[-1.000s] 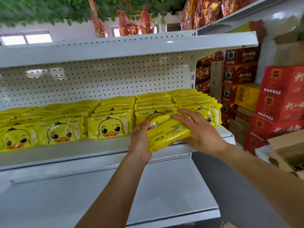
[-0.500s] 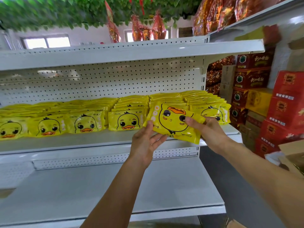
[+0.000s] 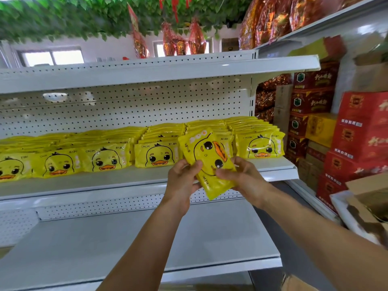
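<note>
A yellow wipes pack with a cartoon duck face is held in front of the middle shelf, turned on end with the duck sideways. My left hand grips its lower left edge, thumb on the front. My right hand pinches its lower right part, fingers across the front. Rows of the same yellow duck packs stand along that shelf, with a gap behind the held pack.
A white lower shelf juts out below my arms. The upper shelf hangs above. Red and yellow cartons are stacked to the right, with an open cardboard box near my right arm.
The pack was flipped from back side to duck side, then rotated from lying across to standing on end. Both hands moved closer together at its lower part.
</note>
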Motion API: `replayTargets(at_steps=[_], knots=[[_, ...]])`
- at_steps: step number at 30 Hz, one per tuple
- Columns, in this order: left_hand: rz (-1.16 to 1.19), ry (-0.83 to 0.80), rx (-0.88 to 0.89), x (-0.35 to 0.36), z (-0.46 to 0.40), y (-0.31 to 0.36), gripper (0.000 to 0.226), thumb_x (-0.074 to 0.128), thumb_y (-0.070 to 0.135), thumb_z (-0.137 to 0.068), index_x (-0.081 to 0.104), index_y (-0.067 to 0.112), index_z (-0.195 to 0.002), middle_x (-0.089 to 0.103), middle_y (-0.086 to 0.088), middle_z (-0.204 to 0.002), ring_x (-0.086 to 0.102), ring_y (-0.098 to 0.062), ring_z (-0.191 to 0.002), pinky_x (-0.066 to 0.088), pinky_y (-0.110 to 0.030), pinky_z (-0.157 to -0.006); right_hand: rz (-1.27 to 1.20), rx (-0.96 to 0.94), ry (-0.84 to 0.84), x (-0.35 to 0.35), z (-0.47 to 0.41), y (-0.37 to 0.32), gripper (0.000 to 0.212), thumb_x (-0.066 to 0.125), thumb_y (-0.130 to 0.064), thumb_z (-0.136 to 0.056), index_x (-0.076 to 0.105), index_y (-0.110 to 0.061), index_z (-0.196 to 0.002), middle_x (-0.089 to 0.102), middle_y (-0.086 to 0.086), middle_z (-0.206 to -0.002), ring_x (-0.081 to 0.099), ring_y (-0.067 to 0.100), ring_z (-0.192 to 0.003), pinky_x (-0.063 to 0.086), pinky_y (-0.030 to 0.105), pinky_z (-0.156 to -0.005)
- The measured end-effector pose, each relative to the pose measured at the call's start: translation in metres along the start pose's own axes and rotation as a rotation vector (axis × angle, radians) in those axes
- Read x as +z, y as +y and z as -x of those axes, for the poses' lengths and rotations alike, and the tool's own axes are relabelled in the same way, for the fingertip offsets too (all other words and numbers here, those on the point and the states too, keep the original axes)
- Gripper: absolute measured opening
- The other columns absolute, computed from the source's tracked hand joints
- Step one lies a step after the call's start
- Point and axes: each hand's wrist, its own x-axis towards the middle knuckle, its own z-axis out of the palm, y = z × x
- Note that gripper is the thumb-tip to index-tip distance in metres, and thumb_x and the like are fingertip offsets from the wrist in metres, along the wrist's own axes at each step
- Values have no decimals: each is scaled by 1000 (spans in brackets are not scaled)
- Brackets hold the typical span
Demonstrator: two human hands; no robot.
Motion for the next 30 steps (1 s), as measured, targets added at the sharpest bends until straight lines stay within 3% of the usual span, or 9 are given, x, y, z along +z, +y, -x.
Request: replayTargets(at_steps=[5, 8, 10, 13, 16, 19, 24, 27, 30], knots=[[-477, -218, 166, -15, 2, -1, 16, 60, 9, -93, 69, 15, -105, 73, -7, -101, 67, -13, -91, 54, -32, -84, 176, -9, -3, -23, 4, -8, 76, 88, -33, -60, 52, -25, -126, 62, 7, -121, 64, 23, -107, 54, 37, -84], [-649, -382, 193, -4, 5, -7, 30, 64, 11, -91, 64, 17, -121, 71, -1, -110, 65, -6, -100, 49, -16, -83, 352, 17, -118, -33, 11, -14, 46, 83, -20, -68, 68, -13, -110, 72, 11, -105, 69, 28, -97, 53, 44, -90], [-608, -328, 149, 3, 2, -9, 42, 69, 21, -88, 57, 23, -128, 71, -3, -108, 65, -11, -101, 47, -14, -78, 343, 23, -122, -42, 15, -17, 29, 77, -14, -72, 72, -6, -99, 74, 12, -97, 70, 31, -92, 55, 46, -87], [-539, -247, 93, 7, -7, -9, 44, 72, 35, -84, 59, 24, -124, 70, -2, -102, 65, -11, -98, 49, -20, -73, 270, 13, 45, -65, 13, -17, 44, 80, -26, -64, 71, -4, -101, 74, 13, -100, 68, 36, -99, 48, 58, -94], [-357, -174, 27, 14, -18, -8, 29, 72, 24, -85, 67, 11, -111, 66, -7, -94, 66, -14, -74, 57, -28, -60, 128, -9, 168, -87, 7, -16, 63, 87, -35, -56, 69, -3, -106, 72, 11, -107, 66, 30, -106, 42, 54, -104], [-279, -89, 88, 31, -36, -12, 4, 68, 14, -89, 69, 9, -88, 67, -22, -90, 63, -26, -73, 58, -36, -61, 47, 0, 170, -100, 1, -17, 52, 77, -22, -67, 66, 0, -112, 72, 14, -107, 70, 26, -97, 53, 47, -91], [-321, -33, 196, 63, -71, -18, 15, 71, 14, -87, 66, 15, -73, 64, -12, -80, 56, -21, -71, 55, -39, -62, 383, -20, 201, -121, -18, -24, 28, 83, -9, -69, 62, -16, -86, 67, -7, -67, 63, 17, -71, 47, 24, -65], [-365, -63, 247, 80, -93, -20, 12, 74, 17, -84, 70, 21, -73, 66, 3, -66, 58, -13, -60, 59, -47, -64, 445, -59, 374, -139, -37, -32, 40, 86, -12, -67, 57, -13, -94, 60, 1, -78, 58, 18, -71, 45, 26, -61], [-492, -74, 281, 94, -114, -27, 4, 74, 21, -84, 75, 18, -82, 60, 14, -52, 54, -7, -51, 56, -38, -63, 500, -42, 452, -152, -55, -28, 55, 87, -13, -66, 53, -12, -110, 64, 4, -95, 62, 16, -84, 46, 24, -63]])
